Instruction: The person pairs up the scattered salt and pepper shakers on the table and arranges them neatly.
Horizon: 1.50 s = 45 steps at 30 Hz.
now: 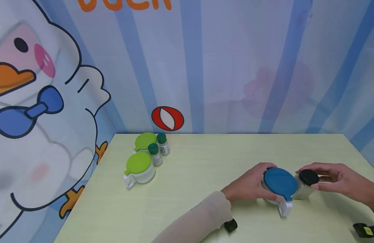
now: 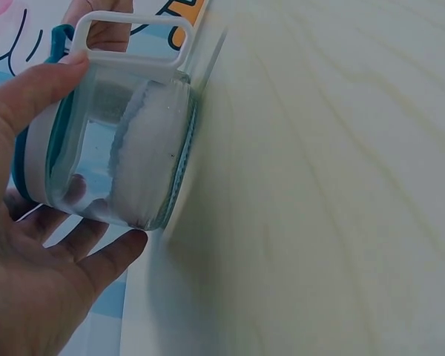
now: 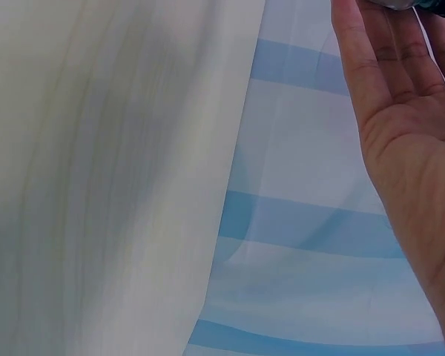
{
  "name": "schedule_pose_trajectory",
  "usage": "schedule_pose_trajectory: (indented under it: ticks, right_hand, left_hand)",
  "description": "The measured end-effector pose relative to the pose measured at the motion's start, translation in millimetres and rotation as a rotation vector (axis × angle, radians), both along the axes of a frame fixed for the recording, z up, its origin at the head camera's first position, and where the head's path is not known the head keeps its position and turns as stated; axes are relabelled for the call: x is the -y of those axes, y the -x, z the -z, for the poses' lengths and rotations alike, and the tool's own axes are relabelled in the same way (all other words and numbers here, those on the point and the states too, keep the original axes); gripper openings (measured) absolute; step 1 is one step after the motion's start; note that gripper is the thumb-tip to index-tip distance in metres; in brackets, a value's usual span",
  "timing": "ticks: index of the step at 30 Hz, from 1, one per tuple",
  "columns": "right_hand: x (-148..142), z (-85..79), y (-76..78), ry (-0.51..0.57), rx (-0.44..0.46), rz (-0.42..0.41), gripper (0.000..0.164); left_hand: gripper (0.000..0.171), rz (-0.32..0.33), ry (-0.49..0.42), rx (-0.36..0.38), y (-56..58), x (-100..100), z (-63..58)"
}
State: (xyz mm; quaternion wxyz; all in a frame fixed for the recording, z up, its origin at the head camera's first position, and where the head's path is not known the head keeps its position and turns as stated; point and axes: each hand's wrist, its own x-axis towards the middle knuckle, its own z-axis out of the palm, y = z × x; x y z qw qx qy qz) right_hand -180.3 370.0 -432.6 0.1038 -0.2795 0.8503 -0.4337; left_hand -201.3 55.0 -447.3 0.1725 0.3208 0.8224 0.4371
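Note:
My left hand (image 1: 249, 184) grips a clear jar with a blue lid (image 1: 280, 182) and a white handle, at the right part of the table. In the left wrist view, white grains fill the lower part of this glass jar (image 2: 144, 159); the thumb lies by the handle and the fingers curl round the far side. Right beside it, my right hand (image 1: 342, 179) holds a smaller jar with a black lid (image 1: 308, 177) between thumb and fingers. Only a sliver of it shows at the top of the right wrist view, above the right hand (image 3: 411, 141).
Two white-handled jars with green lids (image 1: 139, 163) (image 1: 145, 141) stand at the table's back left. Next to them are two small shaker bottles with dark green caps (image 1: 156, 158) (image 1: 164, 148). A printed cloth backdrop (image 1: 223, 67) rises behind the pale wooden table (image 1: 187, 202).

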Motion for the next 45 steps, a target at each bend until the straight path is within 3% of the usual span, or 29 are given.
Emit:
schedule_pose_trajectory:
  ticks: [21, 29, 35, 45]
  right_hand:
    - [4, -2.3, -1.3, -0.02, -0.041, 0.017, 0.05]
    - [6, -4.8, -3.9, -0.04, 0.006, 0.054, 0.054]
    - [19, -9.8, -7.9, -0.139, -0.113, 0.113, 0.055]
    - [38, -26.1, -9.4, -0.211, -0.224, 0.202, 0.057]
  left_hand:
    - [0.084, -0.018, 0.005, 0.005, 1.5, -2, 1.5]
    - [0.097, -0.029, 0.04, 0.01, -1.1, 0, 6.3]
    - [0.098, -0.012, 0.072, -0.054, -3.1, 10, 0.2]
    - [0.083, -0.019, -0.009, -0.041, -2.6, 37, -8.1]
